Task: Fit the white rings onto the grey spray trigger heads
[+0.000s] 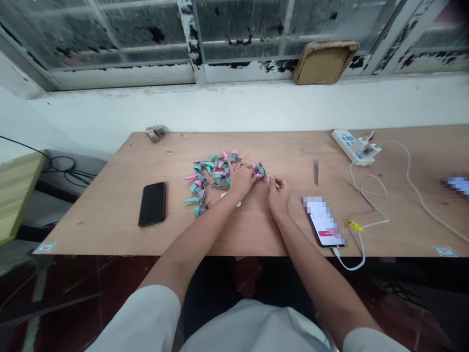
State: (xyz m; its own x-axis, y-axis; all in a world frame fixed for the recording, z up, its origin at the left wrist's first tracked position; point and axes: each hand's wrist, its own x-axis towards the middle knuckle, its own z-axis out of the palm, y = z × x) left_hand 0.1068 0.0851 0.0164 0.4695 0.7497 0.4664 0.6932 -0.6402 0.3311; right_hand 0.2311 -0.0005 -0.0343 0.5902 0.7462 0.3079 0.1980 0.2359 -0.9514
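My left hand is closed round a grey and pink spray trigger head, its nozzle end turned to the right. Just beside that end, my right hand pinches a tiny white piece, too small to name. Several more spray trigger heads in grey, teal and pink lie in a loose heap left of and behind my left hand. Small white discs sit partly hidden under my left forearm.
A dark phone lies at the left. On the right are a lit phone on a white cable, metal tweezers and a power strip. Small blocks stand at the table's back left. Another phone shows far right.
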